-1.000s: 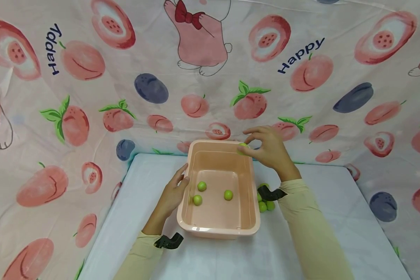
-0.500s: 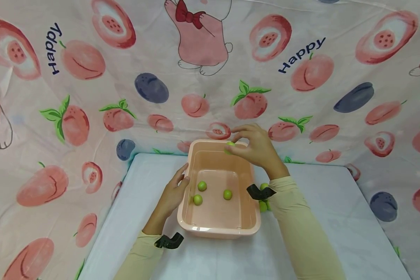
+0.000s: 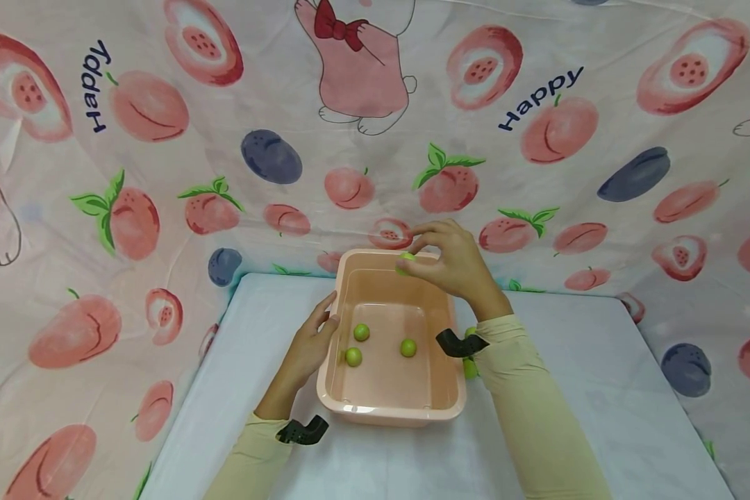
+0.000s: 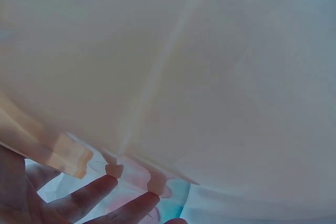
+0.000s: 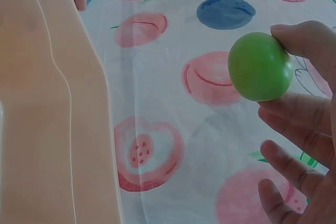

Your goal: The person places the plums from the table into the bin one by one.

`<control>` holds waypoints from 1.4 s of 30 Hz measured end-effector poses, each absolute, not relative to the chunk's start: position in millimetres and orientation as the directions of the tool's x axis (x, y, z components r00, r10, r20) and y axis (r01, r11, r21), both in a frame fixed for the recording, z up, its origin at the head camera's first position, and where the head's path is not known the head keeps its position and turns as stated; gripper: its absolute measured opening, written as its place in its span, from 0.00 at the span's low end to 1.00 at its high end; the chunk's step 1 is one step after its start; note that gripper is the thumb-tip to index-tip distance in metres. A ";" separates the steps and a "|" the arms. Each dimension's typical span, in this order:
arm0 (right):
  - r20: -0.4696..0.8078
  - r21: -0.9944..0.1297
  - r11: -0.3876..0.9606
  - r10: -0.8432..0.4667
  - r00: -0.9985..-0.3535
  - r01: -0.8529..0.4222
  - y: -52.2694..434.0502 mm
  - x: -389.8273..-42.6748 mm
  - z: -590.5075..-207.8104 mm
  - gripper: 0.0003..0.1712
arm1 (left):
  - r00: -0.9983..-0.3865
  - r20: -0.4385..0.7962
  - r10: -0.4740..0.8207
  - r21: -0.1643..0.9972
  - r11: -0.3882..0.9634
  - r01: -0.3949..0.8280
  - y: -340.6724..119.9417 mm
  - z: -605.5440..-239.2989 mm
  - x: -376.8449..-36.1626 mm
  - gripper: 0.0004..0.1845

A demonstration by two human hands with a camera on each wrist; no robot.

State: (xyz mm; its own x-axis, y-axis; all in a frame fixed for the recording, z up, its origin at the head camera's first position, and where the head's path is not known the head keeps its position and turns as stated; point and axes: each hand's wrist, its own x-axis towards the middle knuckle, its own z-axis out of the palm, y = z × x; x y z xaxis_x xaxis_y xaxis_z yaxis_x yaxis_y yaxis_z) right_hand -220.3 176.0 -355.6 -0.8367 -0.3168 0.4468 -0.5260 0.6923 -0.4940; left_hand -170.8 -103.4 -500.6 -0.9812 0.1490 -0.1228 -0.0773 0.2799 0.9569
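A peach-coloured plastic basin (image 3: 390,414) stands on the white table, with three small green balls lying apart on its floor, one of them (image 3: 408,348) toward the right. Over the basin's far rim, my right hand (image 3: 456,264) pinches another green ball (image 5: 260,66) between thumb and fingertips; its other fingers are spread in the right wrist view. My left hand (image 3: 307,346) rests against the basin's left side, and its extended fingers (image 4: 86,198) touch the wall in the left wrist view.
Several more green balls (image 3: 471,368) lie just right of the basin, partly hidden by the right wrist and its black strap (image 3: 461,343). A fruit-printed cloth (image 3: 362,160) hangs behind the white table (image 3: 556,361) and along its sides.
My right hand has moved left with the pinched green ball, from the basin's far right corner to over its far rim. The left hand and basin have stayed in place.
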 end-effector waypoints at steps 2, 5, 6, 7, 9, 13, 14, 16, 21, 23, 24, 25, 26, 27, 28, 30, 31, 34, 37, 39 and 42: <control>0.451 -0.495 0.689 -0.318 -0.834 -0.530 175.7 -220.7 -355.8 0.18 | -0.981 -0.124 0.149 0.957 0.281 -0.078 -103.3 -500.5 -170.9 0.27; 0.458 -0.495 0.685 -0.318 -0.830 -0.535 175.5 -220.7 -356.2 0.17 | -0.981 -0.122 0.150 0.957 0.281 -0.077 -103.1 -499.9 -170.5 0.27; 0.460 -0.496 0.683 -0.317 -0.829 -0.537 175.5 -220.7 -356.6 0.17 | -0.981 -0.124 0.149 0.957 0.281 -0.078 -103.1 -500.0 -170.6 0.27; 0.463 -0.495 0.681 -0.318 -0.828 -0.539 175.4 -220.6 -356.7 0.17 | -0.981 -0.125 0.148 0.956 0.281 -0.079 -103.0 -499.9 -170.5 0.27; 0.466 -0.496 0.679 -0.319 -0.825 -0.542 175.2 -220.0 -356.2 0.17 | -0.981 -0.125 0.147 0.956 0.281 -0.080 -103.1 -499.8 -170.2 0.27; 0.463 -0.499 0.677 -0.319 -0.827 -0.541 175.0 -219.3 -356.2 0.17 | -0.981 -0.128 0.145 0.957 0.279 -0.083 -103.4 -499.3 -169.8 0.27; 0.461 -0.501 0.677 -0.318 -0.828 -0.539 175.0 -219.2 -356.3 0.17 | -0.981 -0.127 0.146 0.957 0.278 -0.083 -103.6 -499.0 -169.4 0.27; 0.458 -0.503 0.677 -0.318 -0.830 -0.537 174.9 -219.7 -357.3 0.17 | -0.981 -0.127 0.148 0.956 0.280 -0.082 -103.9 -498.6 -168.9 0.27; 0.459 -0.506 0.673 -0.319 -0.829 -0.540 174.2 -220.6 -358.2 0.17 | -0.980 -0.130 0.148 0.957 0.278 -0.085 -104.2 -499.8 -169.5 0.27; 0.462 -0.508 0.670 -0.318 -0.828 -0.541 173.9 -220.8 -358.4 0.17 | -0.980 -0.130 0.147 0.958 0.274 -0.086 -104.1 -499.9 -169.8 0.27; 0.463 -0.509 0.669 -0.318 -0.827 -0.542 173.6 -220.8 -358.2 0.17 | -0.981 -0.129 0.147 0.958 0.273 -0.085 -104.0 -499.7 -169.8 0.27; 0.464 -0.508 0.669 -0.318 -0.827 -0.543 173.5 -220.8 -358.1 0.16 | -0.981 -0.129 0.147 0.959 0.272 -0.085 -103.9 -499.6 -169.8 0.27; 0.466 -0.510 0.667 -0.317 -0.826 -0.544 173.4 -221.0 -358.4 0.16 | -0.981 -0.127 0.148 0.958 0.273 -0.083 -103.9 -499.6 -169.8 0.27; 0.466 -0.510 0.666 -0.317 -0.826 -0.544 173.4 -221.0 -358.5 0.16 | -0.981 -0.126 0.148 0.958 0.274 -0.082 -103.8 -499.4 -169.7 0.27; 0.466 -0.511 0.666 -0.317 -0.826 -0.543 173.5 -220.9 -358.4 0.15 | -0.981 -0.125 0.149 0.958 0.276 -0.080 -103.6 -499.4 -169.8 0.27; 0.466 -0.511 0.668 -0.314 -0.827 -0.541 173.7 -220.9 -358.2 0.14 | -0.981 -0.122 0.149 0.957 0.279 -0.076 -103.4 -499.2 -169.6 0.27; 0.464 -0.510 0.671 -0.313 -0.828 -0.539 173.9 -220.8 -358.2 0.14 | -0.981 -0.121 0.150 0.957 0.280 -0.075 -103.3 -499.1 -169.4 0.27; 0.462 -0.511 0.672 -0.312 -0.830 -0.536 174.7 -220.5 -358.4 0.14 | -0.982 -0.119 0.147 0.957 0.281 -0.074 -102.7 -498.8 -169.5 0.27; 0.462 -0.513 0.672 -0.308 -0.832 -0.534 176.1 -220.1 -359.1 0.14 | -0.982 -0.124 0.142 0.956 0.282 -0.079 -102.1 -498.2 -169.6 0.27; 0.463 -0.515 0.673 -0.303 -0.833 -0.531 177.5 -219.8 -359.5 0.14 | -0.982 -0.127 0.140 0.955 0.286 -0.082 -101.8 -497.8 -169.5 0.27; 0.462 -0.514 0.680 -0.295 -0.837 -0.523 180.9 -219.2 -360.0 0.14 | -0.982 -0.130 0.138 0.953 0.291 -0.085 -101.8 -497.4 -169.2 0.27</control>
